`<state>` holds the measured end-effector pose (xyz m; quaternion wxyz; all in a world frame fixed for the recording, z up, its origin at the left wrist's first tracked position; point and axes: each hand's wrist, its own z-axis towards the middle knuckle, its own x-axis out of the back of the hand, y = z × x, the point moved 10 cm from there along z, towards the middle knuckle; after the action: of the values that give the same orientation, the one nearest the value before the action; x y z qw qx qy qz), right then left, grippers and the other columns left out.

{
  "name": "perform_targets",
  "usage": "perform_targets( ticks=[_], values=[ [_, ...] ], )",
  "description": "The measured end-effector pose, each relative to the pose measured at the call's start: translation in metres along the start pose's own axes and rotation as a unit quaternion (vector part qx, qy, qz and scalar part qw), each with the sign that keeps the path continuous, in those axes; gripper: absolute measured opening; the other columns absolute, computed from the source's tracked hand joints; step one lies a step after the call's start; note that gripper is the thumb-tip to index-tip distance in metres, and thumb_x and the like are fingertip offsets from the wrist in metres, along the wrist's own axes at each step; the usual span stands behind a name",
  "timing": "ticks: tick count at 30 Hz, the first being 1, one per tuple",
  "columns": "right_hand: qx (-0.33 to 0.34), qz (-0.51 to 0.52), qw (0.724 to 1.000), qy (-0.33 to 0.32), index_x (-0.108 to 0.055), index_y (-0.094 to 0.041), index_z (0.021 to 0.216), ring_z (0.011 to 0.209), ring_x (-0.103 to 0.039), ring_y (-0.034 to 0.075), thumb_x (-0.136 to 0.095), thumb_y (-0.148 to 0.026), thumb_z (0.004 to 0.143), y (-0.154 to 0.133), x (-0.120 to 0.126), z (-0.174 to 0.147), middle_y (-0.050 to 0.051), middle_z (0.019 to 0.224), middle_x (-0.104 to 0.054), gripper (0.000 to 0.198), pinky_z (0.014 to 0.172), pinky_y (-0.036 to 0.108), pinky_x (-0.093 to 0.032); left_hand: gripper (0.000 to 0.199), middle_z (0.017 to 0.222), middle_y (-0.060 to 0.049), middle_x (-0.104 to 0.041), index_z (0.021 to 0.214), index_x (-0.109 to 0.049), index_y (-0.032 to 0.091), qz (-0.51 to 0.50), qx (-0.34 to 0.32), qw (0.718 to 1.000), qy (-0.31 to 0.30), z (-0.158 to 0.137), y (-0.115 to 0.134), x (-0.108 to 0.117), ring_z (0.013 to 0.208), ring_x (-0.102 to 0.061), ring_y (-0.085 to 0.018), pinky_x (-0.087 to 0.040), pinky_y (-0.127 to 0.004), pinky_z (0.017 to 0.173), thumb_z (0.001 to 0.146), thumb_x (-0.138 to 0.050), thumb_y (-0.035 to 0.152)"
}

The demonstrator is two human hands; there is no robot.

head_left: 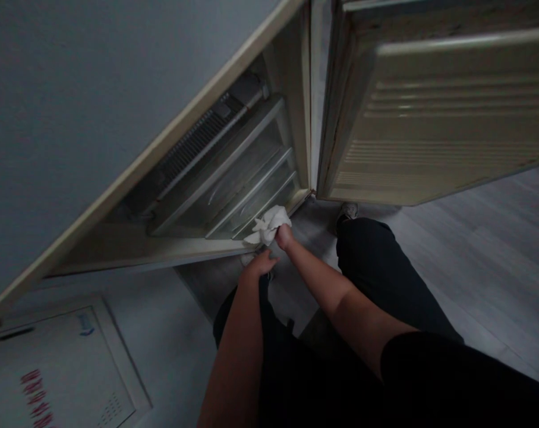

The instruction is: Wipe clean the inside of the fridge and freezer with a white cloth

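Observation:
My right hand [284, 236] is closed around a crumpled white cloth [271, 224], held at the bottom front edge of an open refrigerator [220, 245]. A loose corner of the cloth hangs over the pale rim. My left hand [262, 263] is just below and to the left, near the same rim, with its thumb and fingers apart and nothing seen in it. Behind the cloth, see-through drawer fronts [246, 172] line the dim inside of the refrigerator.
The refrigerator door [429, 119] stands wide open on the right, with ribbed cream lining. A grey wire rack [202, 139] sits higher inside. At lower left is a white wall panel [59, 362] with red writing. My legs straddle the grey wood-look floor [487, 255].

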<state>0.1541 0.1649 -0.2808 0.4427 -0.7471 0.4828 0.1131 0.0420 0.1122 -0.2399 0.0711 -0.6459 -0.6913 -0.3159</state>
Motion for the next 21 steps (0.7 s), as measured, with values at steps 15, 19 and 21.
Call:
perform_targets(
  ticks=[15,19,21],
  values=[
    [-0.041,-0.020,0.998,-0.031,-0.066,-0.018,0.095,0.085,-0.070,0.022,-0.055,-0.036,0.085,-0.142,0.098,-0.096,0.006,0.079,-0.071,0.023,0.081,0.033,-0.059,0.025,0.098,-0.004,-0.069,0.091,-0.069,0.018,-0.119,-0.265,0.956,0.042,-0.028,0.219,0.002,0.099,-0.062,-0.022,-0.048,-0.033,0.095,0.072,-0.080,0.032],
    [-0.025,-0.063,0.997,-0.019,-0.065,-0.018,0.093,0.089,-0.071,0.024,-0.052,-0.033,0.081,-0.187,0.133,-0.118,0.008,0.079,-0.071,0.024,0.084,0.036,-0.059,0.026,0.080,-0.001,-0.066,0.090,-0.069,0.016,-0.170,-0.291,0.941,0.017,-0.034,0.275,-0.024,0.080,-0.060,-0.018,-0.048,-0.029,0.076,0.083,-0.070,0.041],
    [-0.002,-0.087,0.996,-0.004,-0.065,-0.018,0.093,0.091,-0.071,0.025,-0.051,-0.034,0.080,-0.210,0.155,-0.127,0.009,0.080,-0.071,0.025,0.086,0.038,-0.059,0.028,0.078,-0.001,-0.065,0.089,-0.068,0.014,-0.196,-0.296,0.935,0.009,-0.032,0.299,-0.036,0.077,-0.059,-0.017,-0.047,-0.027,0.072,0.084,-0.069,0.042]
  ],
)
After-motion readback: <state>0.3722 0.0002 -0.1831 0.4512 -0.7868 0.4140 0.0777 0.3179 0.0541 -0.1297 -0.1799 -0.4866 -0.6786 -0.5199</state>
